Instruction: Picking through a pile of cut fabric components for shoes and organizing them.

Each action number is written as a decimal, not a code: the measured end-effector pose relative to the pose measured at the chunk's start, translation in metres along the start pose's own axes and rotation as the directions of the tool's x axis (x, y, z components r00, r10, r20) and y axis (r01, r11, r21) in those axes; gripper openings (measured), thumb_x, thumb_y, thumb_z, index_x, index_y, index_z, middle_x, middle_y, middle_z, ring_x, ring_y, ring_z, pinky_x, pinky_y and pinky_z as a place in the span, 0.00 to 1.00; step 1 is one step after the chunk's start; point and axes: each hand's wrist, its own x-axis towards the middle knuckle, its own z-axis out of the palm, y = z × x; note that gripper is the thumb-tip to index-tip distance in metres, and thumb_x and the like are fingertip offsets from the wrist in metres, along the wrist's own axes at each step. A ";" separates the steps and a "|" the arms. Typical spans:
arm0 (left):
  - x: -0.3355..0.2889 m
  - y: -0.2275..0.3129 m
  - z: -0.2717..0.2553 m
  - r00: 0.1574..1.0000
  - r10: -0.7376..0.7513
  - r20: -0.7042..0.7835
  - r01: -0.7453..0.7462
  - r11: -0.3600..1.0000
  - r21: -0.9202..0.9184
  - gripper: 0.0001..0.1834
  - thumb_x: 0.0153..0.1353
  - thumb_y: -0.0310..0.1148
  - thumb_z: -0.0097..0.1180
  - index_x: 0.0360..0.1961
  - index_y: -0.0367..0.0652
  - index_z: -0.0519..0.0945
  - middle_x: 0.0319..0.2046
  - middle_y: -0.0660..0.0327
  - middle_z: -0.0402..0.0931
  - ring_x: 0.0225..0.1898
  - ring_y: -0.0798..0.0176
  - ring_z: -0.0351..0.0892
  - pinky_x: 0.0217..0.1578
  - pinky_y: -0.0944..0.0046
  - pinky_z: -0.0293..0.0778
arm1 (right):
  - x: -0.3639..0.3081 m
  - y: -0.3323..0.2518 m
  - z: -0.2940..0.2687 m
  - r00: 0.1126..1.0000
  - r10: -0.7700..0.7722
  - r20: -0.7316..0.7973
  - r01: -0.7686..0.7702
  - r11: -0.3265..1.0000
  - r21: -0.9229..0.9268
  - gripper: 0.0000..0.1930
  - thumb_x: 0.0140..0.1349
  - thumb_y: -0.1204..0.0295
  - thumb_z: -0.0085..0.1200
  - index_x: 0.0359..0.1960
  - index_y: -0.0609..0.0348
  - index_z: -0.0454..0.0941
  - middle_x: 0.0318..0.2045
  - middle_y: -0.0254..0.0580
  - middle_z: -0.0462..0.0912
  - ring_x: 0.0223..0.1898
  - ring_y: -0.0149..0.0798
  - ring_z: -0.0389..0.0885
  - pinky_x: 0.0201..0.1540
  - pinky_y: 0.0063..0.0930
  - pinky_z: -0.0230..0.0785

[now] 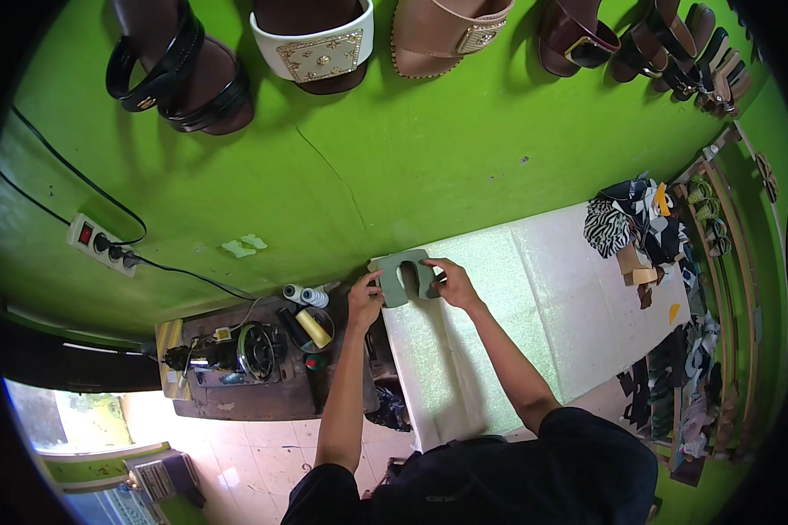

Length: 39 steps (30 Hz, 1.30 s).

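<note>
One flat grey-green piece point(390, 284) with an arched cut-out is held above the corner of the white-covered counter point(587, 324), pinched at its edges by the left hand point(366, 299) and right hand point(453, 283). One sewing machine point(256, 352) and two white thread cones point(314, 297) are carried alongside. Sandals point(451, 39) and one two-plug power strip point(100, 245) are mounted on the green wall point(446, 166); a label point(155, 479) is too small to be read.

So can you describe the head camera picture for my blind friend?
The left hand and right hand hold a grey-green piece with a rounded opening, at a white table. A sewing machine stands left; sandals line the green wall.
</note>
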 end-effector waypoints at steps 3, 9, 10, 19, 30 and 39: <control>0.014 -0.010 0.010 1.000 0.014 -0.015 -0.014 0.999 0.040 0.31 0.48 0.11 0.57 0.56 0.44 0.78 0.51 0.54 0.78 0.40 0.62 0.84 0.41 0.65 0.79 | 0.012 0.021 -0.001 0.998 -0.058 -0.016 0.057 0.997 -0.056 0.30 0.48 0.88 0.56 0.57 0.57 0.75 0.53 0.49 0.77 0.42 0.46 0.82 0.46 0.32 0.78; 0.022 -0.032 0.016 0.998 -0.009 -0.064 0.017 0.992 0.124 0.30 0.48 0.11 0.57 0.54 0.45 0.78 0.47 0.55 0.77 0.39 0.60 0.84 0.41 0.64 0.79 | 0.026 0.033 0.008 0.998 0.045 0.051 -0.038 0.989 -0.145 0.31 0.48 0.89 0.58 0.58 0.56 0.75 0.51 0.50 0.77 0.47 0.44 0.81 0.48 0.32 0.80; 0.022 -0.028 0.019 0.998 -0.011 -0.058 0.018 0.992 0.121 0.30 0.48 0.11 0.57 0.54 0.45 0.78 0.47 0.55 0.77 0.39 0.60 0.84 0.41 0.64 0.79 | 0.026 0.036 0.008 0.998 0.037 0.049 -0.027 0.981 -0.193 0.31 0.48 0.88 0.58 0.58 0.57 0.75 0.50 0.51 0.76 0.47 0.47 0.81 0.49 0.33 0.79; -0.022 0.010 0.042 0.956 0.256 -0.144 -0.123 0.792 0.598 0.27 0.54 0.19 0.59 0.57 0.43 0.74 0.59 0.51 0.65 0.61 0.50 0.64 0.61 0.50 0.65 | -0.008 0.000 0.016 0.991 -0.112 -0.067 0.051 0.807 -0.588 0.27 0.48 0.83 0.57 0.55 0.60 0.74 0.48 0.53 0.76 0.48 0.56 0.76 0.54 0.43 0.73; -0.074 -0.040 0.076 0.987 0.024 0.160 -0.154 0.454 0.878 0.41 0.67 0.43 0.47 0.74 0.39 0.46 0.76 0.56 0.38 0.77 0.56 0.34 0.67 0.26 0.30 | -0.063 0.035 0.064 0.997 -0.055 0.060 0.081 0.699 -0.711 0.32 0.58 0.72 0.54 0.66 0.67 0.61 0.66 0.58 0.64 0.68 0.57 0.61 0.68 0.52 0.58; -0.103 0.011 0.061 0.991 0.028 0.131 -0.104 0.777 0.621 0.42 0.69 0.45 0.47 0.75 0.39 0.42 0.77 0.55 0.36 0.77 0.53 0.32 0.67 0.28 0.32 | -0.096 -0.007 0.028 0.993 -0.110 0.051 0.119 0.791 -0.600 0.38 0.61 0.72 0.53 0.71 0.66 0.50 0.69 0.59 0.61 0.70 0.57 0.59 0.69 0.50 0.55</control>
